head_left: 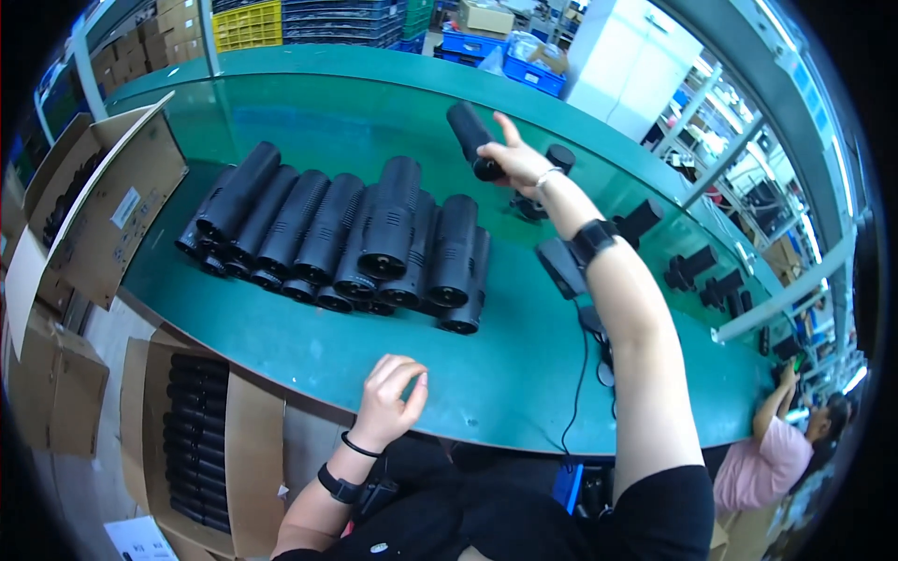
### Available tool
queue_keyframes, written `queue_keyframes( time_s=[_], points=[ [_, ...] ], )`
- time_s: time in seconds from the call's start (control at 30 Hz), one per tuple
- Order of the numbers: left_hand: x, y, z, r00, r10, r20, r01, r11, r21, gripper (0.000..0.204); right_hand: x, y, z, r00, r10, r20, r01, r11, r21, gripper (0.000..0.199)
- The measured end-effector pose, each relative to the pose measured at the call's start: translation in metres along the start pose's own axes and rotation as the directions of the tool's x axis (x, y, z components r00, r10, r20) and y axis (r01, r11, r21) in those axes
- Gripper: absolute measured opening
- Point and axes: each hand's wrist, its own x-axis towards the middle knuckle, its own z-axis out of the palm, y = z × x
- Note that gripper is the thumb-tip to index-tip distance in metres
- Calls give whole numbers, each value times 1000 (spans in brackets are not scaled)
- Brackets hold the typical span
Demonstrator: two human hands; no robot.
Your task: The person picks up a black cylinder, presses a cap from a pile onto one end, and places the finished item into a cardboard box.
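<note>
Grips black cylinder [465, 134] in right hand [513, 161], tilted, over far side of surface [309, 351], right of pile [337, 220]. Holds left hand [391, 400] loosely folded inward near front edge [318, 399]. Leaves bare room between left hand and pile.

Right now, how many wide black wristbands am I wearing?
2: the right wristband, up the arm from your right hand, and the left wristband, past the thin black loop near your left hand. None seems hidden.
</note>
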Motion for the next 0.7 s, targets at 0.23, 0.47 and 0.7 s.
queue_keyframes(
  time_s=[0.23,0.47,0.7],
  points=[
    [-1,-3,2,999,-7,-36,7,1000,-17,5,93,52,49,997,72,-6,-71,966,-247,79],
    [-4,-6,-1,999,-33,-24,33,999,-21,4,107,52,48,990,144,-6,-95,623,-777,78],
    [-2,-4,0,1000,-31,1,31,999,37,3,16,-17,60,924,16,383,13,997,-75,44]
  ],
)
